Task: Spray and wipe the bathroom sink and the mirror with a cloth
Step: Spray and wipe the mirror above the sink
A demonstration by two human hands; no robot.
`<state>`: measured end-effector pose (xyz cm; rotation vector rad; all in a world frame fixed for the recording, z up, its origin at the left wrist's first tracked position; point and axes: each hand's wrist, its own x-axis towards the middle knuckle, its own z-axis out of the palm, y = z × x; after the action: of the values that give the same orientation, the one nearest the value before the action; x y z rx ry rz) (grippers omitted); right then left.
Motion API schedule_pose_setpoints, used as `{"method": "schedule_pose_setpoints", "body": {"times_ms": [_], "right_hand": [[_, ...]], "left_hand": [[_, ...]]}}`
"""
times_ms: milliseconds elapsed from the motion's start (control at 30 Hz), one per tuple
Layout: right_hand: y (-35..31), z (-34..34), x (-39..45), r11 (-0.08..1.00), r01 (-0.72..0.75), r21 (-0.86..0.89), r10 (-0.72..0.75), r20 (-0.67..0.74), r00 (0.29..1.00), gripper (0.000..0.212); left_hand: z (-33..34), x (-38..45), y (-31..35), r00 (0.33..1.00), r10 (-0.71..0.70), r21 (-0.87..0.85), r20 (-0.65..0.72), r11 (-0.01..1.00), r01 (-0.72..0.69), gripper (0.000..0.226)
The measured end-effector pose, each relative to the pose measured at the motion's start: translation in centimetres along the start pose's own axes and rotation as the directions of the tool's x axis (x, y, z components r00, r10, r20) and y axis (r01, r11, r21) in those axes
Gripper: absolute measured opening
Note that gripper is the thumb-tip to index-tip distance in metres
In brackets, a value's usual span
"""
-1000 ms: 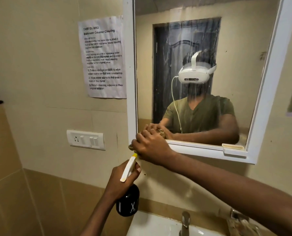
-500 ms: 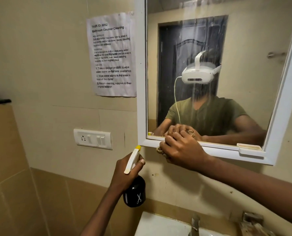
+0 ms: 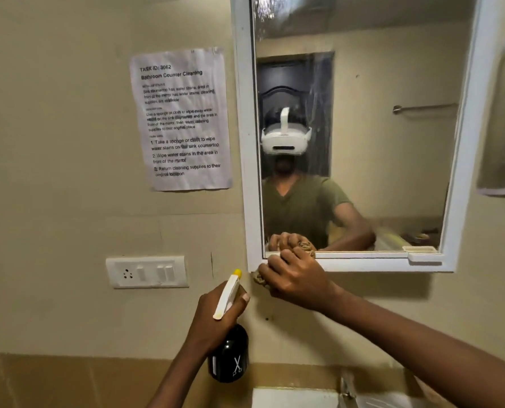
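A white-framed mirror hangs on the beige wall, its glass streaked with wet marks. My right hand grips a crumpled tan cloth and presses it against the mirror frame's lower left corner. Most of the cloth is hidden under my fingers. My left hand holds a black spray bottle with a white trigger head and yellow nozzle, just below and left of that corner. The white sink shows only as a strip at the bottom edge.
A printed task sheet is taped to the wall left of the mirror. A white switch plate sits below it. A metal tap rises at the sink's back. A small white shelf juts from the mirror's lower right frame.
My right hand and the cloth have stayed on the mirror's bottom frame, sliding a little along it near the lower left corner. The left hand keeps the bottle below it. My view has shifted left.
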<state>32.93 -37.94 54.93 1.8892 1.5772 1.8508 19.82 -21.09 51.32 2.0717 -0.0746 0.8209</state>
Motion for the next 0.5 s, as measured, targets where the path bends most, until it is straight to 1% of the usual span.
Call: {"method": "schedule_pose_setpoints", "body": {"times_ms": [67,133,200,267,333,400,433,500], "right_hand": [[-0.6,-0.1,-0.1,0.998,-0.056,-0.010,0.056,0.031,0.998,0.013],[-1.3,-0.2,0.2,0.989,-0.149,0.010,0.148,0.067,0.987,0.016],[-1.4,-0.4,0.9,0.974,-0.226,0.032,0.222,0.098,0.970,0.023],[-1.3,-0.5,2.1,0.959,-0.282,0.017,0.279,0.110,0.954,0.027],[-1.4,-0.3,3.0,0.925,-0.380,0.016,0.378,0.072,0.923,0.031],[-1.8,0.1,3.1,0.889,-0.456,0.038,0.455,0.013,0.890,0.033],[-2.1,0.4,2.8,0.887,-0.461,0.034,0.462,-0.007,0.887,0.032],[-2.8,0.9,1.6,0.908,-0.419,0.014,0.419,-0.015,0.908,0.027]], "left_hand": [[-1.0,0.0,-0.1,0.999,0.017,-0.032,0.028,0.999,-0.017,0.039],[-1.9,0.1,0.1,0.998,0.021,-0.063,0.060,0.998,-0.017,0.041],[-2.6,0.3,0.7,0.996,0.026,-0.073,0.084,0.997,-0.020,0.040],[-3.2,0.8,1.1,0.994,0.036,-0.070,0.103,0.997,-0.029,0.034],[-3.4,1.2,1.2,0.995,0.028,-0.062,0.101,0.998,-0.022,0.027],[-3.3,1.5,1.5,0.997,0.005,-0.058,0.081,0.998,0.000,0.029],[-3.1,1.7,1.8,0.997,-0.005,-0.050,0.082,0.999,0.009,0.032],[-2.9,2.0,2.2,0.995,-0.012,-0.050,0.099,0.999,0.017,0.032]]}}
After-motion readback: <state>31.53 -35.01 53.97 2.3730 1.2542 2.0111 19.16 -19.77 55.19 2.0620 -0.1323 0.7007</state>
